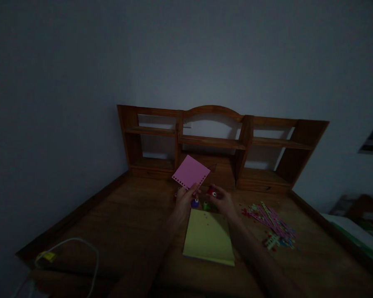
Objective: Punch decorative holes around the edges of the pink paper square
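The left hand (185, 196) pinches the pink card (191, 170) at its near corner, thumb on top; its other fingers are mostly hidden. The card tilts up above the far middle of the worktop (127, 236), with holes along its near-left edge. The right hand (224, 200), fingers curled, has hold of the red piece (210, 191) with a white eye, just right of the card and apparently apart from it.

The likeliest trouble is the card: held at one corner only, it could swing or bend if the red piece pushes against it. The holes leave little paper between them, so a hard pull or squeeze there could tear the edge. In this dim light, the red piece could easily be lined up wrongly.

The purple piece (195, 203) and green piece (206, 205) sit close below the hands, so a dropped wrist could knock them. Small pink specks (207, 219) lie loose on the yellow pad (209, 240); a brushing forearm could scatter them. To the right, the right forearm could catch the loose pile of strips (273, 223) if it swings outward.
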Motion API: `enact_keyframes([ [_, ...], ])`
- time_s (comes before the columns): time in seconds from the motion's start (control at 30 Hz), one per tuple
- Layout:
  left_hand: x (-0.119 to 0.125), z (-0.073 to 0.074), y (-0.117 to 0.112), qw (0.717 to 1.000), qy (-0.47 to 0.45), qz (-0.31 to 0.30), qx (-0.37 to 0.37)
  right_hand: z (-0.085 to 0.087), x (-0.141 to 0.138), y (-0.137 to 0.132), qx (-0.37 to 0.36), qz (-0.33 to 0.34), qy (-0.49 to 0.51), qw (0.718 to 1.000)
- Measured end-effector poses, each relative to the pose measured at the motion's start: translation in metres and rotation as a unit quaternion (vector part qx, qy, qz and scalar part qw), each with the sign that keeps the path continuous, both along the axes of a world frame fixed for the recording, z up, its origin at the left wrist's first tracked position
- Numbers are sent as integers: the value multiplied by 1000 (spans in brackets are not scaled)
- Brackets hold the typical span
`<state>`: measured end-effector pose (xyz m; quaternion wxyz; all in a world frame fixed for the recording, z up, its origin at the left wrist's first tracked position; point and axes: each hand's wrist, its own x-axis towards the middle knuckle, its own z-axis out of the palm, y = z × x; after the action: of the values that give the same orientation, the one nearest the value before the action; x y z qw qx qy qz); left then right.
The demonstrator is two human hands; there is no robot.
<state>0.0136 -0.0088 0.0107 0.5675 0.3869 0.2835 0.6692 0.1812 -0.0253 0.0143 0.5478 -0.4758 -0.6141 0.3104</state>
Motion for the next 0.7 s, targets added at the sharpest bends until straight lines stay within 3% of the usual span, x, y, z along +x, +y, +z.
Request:
enact_keyframes([
  [0.13, 7, -11, -1, 992, 115, 32, 31, -19, -1, -5, -73, 24, 178, 981],
  [0.23, 7, -15, -2, 980, 185, 47, 60, -22, -5, -5, -97, 28, 252, 962],
  [0.43, 6, -17, -2, 982, 180, 34, 37, -14, 0, -9, -109, 30, 285, 952],
  [0.7, 6, -20, 1, 976, 208, 59, 17, -22, 3, -5, -84, 29, 278, 956],
])
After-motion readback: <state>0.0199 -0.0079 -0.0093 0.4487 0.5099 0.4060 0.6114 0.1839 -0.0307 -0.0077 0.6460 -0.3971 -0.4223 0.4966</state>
